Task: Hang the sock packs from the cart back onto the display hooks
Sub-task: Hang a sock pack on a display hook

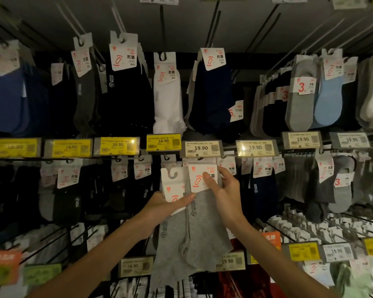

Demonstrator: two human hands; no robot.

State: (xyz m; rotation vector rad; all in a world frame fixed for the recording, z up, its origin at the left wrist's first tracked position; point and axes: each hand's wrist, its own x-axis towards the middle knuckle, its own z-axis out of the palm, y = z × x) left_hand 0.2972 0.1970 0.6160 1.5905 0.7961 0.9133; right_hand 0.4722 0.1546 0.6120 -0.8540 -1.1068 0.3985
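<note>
Your left sock pack [172, 239] and your right sock pack [205, 216] are both plain light grey, with small dark letters near the cuff. The left card [170, 186] and the right card [199, 179] are white, with a red-orange foot sign and black characters. On the display, the white socks [167, 104] are plain, the navy socks [213, 100] are very dark, the black socks [125, 100] carry small white print, and the light blue socks [328, 100] are plain. The yellow price labels [117, 145] have black digits. The cream price labels [200, 148] have black digits too.
</note>
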